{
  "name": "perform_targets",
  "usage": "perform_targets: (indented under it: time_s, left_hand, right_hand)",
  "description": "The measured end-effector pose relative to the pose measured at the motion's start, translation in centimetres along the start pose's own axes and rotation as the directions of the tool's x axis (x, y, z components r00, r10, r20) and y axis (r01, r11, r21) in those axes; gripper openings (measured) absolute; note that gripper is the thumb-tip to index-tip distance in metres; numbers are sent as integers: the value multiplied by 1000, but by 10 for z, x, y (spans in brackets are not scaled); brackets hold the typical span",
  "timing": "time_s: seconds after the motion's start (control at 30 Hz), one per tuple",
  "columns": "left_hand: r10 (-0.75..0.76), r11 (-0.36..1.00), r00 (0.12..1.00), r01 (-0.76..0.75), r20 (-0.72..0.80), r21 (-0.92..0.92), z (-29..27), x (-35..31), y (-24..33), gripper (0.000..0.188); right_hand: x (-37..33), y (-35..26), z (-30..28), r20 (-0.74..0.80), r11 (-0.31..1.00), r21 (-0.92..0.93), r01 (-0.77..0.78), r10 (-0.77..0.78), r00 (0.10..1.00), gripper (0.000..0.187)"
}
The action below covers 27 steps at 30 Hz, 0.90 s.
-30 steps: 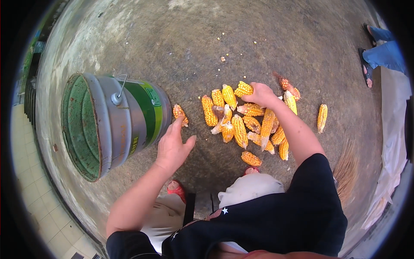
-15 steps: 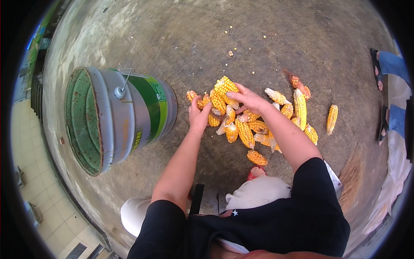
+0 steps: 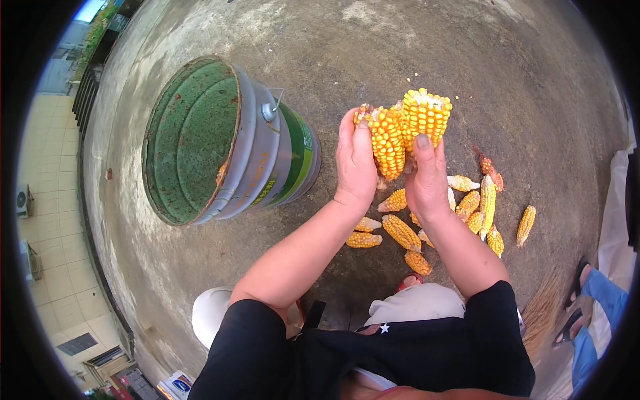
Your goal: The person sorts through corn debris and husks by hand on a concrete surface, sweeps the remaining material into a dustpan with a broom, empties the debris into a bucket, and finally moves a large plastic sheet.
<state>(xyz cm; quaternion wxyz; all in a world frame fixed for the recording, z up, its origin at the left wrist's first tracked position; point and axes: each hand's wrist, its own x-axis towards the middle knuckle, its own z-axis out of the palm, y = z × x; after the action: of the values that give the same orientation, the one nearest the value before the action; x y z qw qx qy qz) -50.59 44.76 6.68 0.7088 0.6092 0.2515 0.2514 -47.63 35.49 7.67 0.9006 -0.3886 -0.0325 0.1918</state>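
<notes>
Between them, my two hands clasp a bunch of yellow ears of corn, raised above the ground. My left hand wraps the bunch from the left, thumb up. From the right my right hand presses against it, its thumb on a blunt-ended corn ear. Below and to the right lies a loose heap of corn ears on the concrete; some ears are hidden behind my right hand. Left of my hands stands a large grey metal bucket with a green band and a rusty green inside.
A reddish corn ear and a single yellow ear lie on the right. A straw broom is at lower right, near another person's sandalled feet. Loose kernels dot the concrete floor beyond my hands.
My hands have lifted several corn ears off the heap, up toward the camera. The heap on the ground is smaller. My view has shifted, so the bucket appears further right and higher.
</notes>
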Motion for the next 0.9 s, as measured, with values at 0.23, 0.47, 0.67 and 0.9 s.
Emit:
perform_targets:
  time_s: [0.23,0.47,0.67,0.9]
  left_hand:
    - [292,953,938,-302,-186,-29,-100,44,194,39]
    - [68,793,957,119,-281,597,-292,24,171,41]
    - [202,-144,581,-779,789,610,-139,-46,140,29]
    - [103,-456,666,-628,738,631,-135,-37,135,32]
  right_hand:
    - [48,-19,189,694,953,7,304,-223,685,63]
    - [75,-13,128,728,554,-644,527,232,645,50]
    - [53,104,-75,161,-457,-745,485,582,797,31]
    - [51,75,-99,252,-161,-873,461,659,708,37]
